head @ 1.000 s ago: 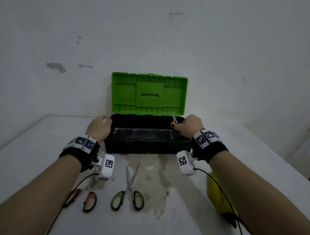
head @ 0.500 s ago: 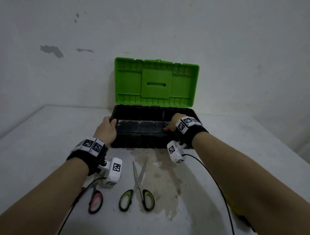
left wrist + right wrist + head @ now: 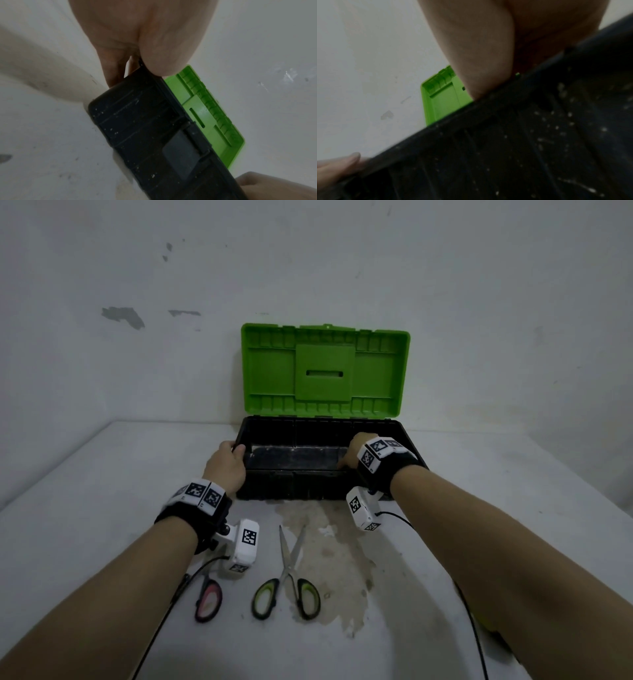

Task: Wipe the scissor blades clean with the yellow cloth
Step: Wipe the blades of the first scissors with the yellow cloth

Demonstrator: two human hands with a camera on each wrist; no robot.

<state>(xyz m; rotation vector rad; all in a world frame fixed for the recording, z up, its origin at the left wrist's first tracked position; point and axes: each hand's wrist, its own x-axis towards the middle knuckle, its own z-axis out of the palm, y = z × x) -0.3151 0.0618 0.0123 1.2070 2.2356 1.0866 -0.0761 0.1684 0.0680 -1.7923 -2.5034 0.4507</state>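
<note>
Head view high, facing down-forward; both wrist views close, low; all share toolbox [image 3: 322, 470].

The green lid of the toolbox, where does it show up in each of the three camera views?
Head: the green lid stands upright at centre, against the wall.
Left wrist: it runs as a slanted green strip right of centre, behind the black box.
Right wrist: only one corner shows, left of centre, partly behind the right hand.
Shared landmark: the rim of the black toolbox base, which both hands are at.
</note>
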